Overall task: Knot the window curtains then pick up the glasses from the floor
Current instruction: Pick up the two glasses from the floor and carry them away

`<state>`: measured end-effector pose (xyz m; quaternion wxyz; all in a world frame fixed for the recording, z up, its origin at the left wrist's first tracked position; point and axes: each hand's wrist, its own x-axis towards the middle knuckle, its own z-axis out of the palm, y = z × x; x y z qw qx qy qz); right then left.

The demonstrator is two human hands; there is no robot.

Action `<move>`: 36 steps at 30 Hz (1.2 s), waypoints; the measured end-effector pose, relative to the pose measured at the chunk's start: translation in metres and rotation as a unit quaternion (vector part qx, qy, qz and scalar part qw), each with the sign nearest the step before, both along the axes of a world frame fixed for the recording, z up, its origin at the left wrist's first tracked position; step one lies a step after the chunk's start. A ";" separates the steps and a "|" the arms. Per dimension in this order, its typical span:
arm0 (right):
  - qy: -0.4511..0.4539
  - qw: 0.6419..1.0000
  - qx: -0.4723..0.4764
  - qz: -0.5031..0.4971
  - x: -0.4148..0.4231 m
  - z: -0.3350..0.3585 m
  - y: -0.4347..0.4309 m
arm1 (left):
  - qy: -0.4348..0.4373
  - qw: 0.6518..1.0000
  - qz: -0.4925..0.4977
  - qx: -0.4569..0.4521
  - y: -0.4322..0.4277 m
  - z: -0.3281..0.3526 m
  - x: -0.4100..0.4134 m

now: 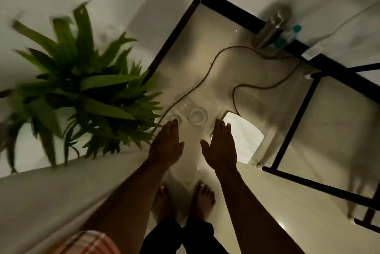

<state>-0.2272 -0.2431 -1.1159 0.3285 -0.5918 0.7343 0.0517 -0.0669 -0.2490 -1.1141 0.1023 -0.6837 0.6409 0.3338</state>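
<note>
The step in hand, as far as one can judge, is the picking up of the glasses. Two clear glasses stand on the pale floor (pixel 226 64), just in front of the person's bare feet (pixel 202 198): a smaller glass (pixel 175 119) on the left and a wider glass (pixel 198 115) just beside it on the right.

To do this well, each hand should take one glass by its wall, with the thumb on one side and the fingers on the other, and not by the rim from above, because clear glass is smooth and may slip. The grip should be firm before the lift, and the lift should go straight up, so that the two glasses do not knock each other. A dark cable (pixel 233 99) lies on the floor close behind them, and the leaves of a green plant (pixel 92 81) hang near on the left. Both are better not touched.

The left hand (pixel 166 144) is spread flat with straight fingers (pixel 173 125). Their tips reach the near edge of the smaller glass, but whether they really touch it cannot be told from above. The right hand (pixel 221 146) is also flat, thumb out, and lies just right of the wider glass, apart from it. Neither hand holds anything.

The light is weak, and the curtains cannot be made out with certainty.
</note>
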 end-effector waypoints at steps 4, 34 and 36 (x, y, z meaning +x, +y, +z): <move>-0.017 1.000 0.001 -0.016 -0.009 -0.056 -0.020 | 0.007 0.997 0.072 0.006 -0.016 -0.060 -0.005; -0.115 0.978 -0.103 -0.141 0.038 -0.114 0.003 | 0.084 0.954 0.280 -0.069 0.031 -0.117 0.011; -0.139 0.974 -0.098 -0.149 0.043 -0.072 0.022 | 0.094 0.949 0.296 -0.059 0.046 -0.074 0.014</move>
